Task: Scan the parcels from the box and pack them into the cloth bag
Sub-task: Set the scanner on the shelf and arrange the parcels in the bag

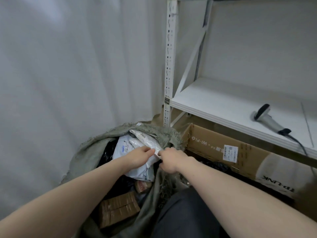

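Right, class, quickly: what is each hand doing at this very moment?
Left hand: holds the white parcel over the cloth bag.
Right hand: fingers curled, pinching the same parcel's near edge.

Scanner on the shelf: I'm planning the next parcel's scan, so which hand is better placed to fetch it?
The right hand. The scanner lies on the shelf to the person's right, above the cardboard box. The left hand is over the cloth bag, and would have to cross the body.
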